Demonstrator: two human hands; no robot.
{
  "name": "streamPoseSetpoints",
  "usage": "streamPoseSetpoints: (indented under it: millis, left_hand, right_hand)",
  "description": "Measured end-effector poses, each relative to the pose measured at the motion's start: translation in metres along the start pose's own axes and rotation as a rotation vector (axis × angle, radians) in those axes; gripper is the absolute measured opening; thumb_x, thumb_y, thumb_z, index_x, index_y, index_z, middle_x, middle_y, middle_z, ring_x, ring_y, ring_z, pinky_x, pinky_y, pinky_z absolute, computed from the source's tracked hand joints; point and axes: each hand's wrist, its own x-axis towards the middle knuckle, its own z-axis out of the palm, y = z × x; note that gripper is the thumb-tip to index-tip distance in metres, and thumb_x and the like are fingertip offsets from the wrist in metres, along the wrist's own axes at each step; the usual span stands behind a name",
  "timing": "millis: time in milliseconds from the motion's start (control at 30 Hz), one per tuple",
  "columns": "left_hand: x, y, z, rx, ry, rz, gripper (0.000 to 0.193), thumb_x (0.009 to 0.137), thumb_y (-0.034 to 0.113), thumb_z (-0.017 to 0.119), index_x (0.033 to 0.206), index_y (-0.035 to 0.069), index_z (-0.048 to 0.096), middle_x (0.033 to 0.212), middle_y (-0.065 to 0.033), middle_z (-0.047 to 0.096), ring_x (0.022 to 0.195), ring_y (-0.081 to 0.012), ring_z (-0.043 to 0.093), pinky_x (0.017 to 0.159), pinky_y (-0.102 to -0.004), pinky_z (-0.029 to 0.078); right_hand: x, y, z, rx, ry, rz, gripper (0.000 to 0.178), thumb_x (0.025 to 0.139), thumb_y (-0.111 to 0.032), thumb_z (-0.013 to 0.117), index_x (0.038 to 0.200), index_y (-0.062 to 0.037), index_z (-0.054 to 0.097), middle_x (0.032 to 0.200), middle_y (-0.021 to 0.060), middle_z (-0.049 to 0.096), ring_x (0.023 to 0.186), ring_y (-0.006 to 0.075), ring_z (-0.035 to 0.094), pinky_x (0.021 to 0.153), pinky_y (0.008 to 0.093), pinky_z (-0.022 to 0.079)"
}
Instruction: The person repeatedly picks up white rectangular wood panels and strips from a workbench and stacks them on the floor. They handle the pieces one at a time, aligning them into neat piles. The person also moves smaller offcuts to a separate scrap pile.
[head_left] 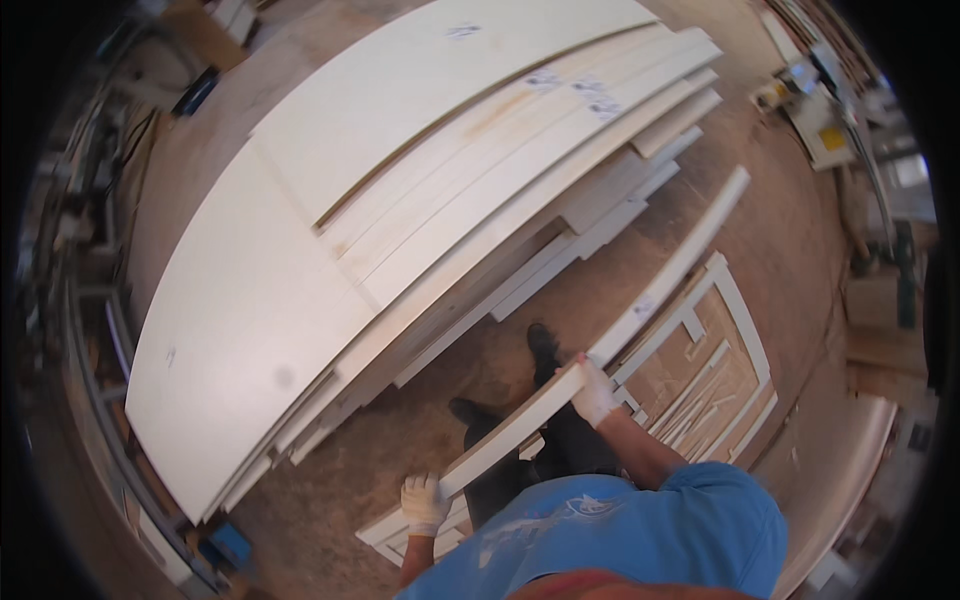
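One long board, two gloved hands (both gripping it), one board stack, two shoes

A dusty brown workshop floor carries everything. Across the upper left and centre of the frame, a broad stack of pale wooden boards and panels lies on it, the sheets overlapping and fanned toward the upper right. In the lower right, a white-painted frame of joined slats lies flat on the floor, just beside the person's black shoes.
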Motion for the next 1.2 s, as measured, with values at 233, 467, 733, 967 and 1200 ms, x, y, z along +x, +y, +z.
streamPoseSetpoints:
  millis: [233,467,733,967,1200]
  left_hand:
    - [-0.067,-0.039,-0.169,-0.048,0.248,-0.011,0.060,0.063,0.018,0.083,0.121,0.010,0.067,0.116,-0.0125,0.065,0.110,-0.0374,0.060,0.095,-0.0503,0.049]
    - [-0.013,-0.150,-0.313,0.038,0.368,-0.062,0.063,0.064,0.017,0.090,0.121,0.009,0.065,0.117,-0.0132,0.066,0.112,-0.0382,0.061,0.097,-0.0488,0.051]
    - [0.021,-0.247,-0.379,0.139,0.205,-0.288,0.067,0.068,0.022,0.090,0.130,0.008,0.066,0.126,-0.0167,0.066,0.122,-0.0374,0.061,0.107,-0.0472,0.051]
    - [0.040,-0.291,-0.365,0.138,0.118,-0.396,0.075,0.070,0.027,0.089,0.138,0.010,0.062,0.132,-0.0162,0.066,0.127,-0.0372,0.060,0.110,-0.0487,0.050]
    - [0.061,-0.277,-0.355,0.117,0.125,-0.433,0.071,0.075,0.034,0.085,0.137,0.010,0.062,0.132,-0.0152,0.067,0.128,-0.0357,0.060,0.111,-0.0472,0.048]
  right_hand:
    - [-0.191,-0.033,0.083,-0.707,-0.615,-0.450,0.051,0.112,-0.036,0.056,0.142,0.0046,0.051,0.136,0.0174,0.061,0.129,0.0328,0.060,0.112,0.0492,0.048]
    - [-0.225,0.013,0.298,-0.532,-0.659,-0.310,0.052,0.109,-0.040,0.060,0.143,-0.0013,0.057,0.135,0.0117,0.064,0.123,0.0271,0.062,0.099,0.0504,0.056]
    - [-0.233,0.071,0.402,-0.453,-0.801,-0.012,0.044,0.111,-0.037,0.054,0.141,-0.0045,0.055,0.126,0.0174,0.067,0.113,0.0284,0.068,0.097,0.0482,0.060]
    - [-0.216,0.003,0.401,-1.817,-0.807,-1.230,0.032,0.100,-0.029,0.063,0.113,-0.0004,0.068,0.096,0.0219,0.076,0.095,0.0391,0.074,0.089,0.0452,0.059]
    - [-0.179,-0.092,0.448,-2.360,-0.793,-1.695,0.059,0.085,-0.031,0.079,0.138,-0.0080,0.064,0.146,0.0166,0.060,0.138,0.0338,0.055,0.117,0.0479,0.043]
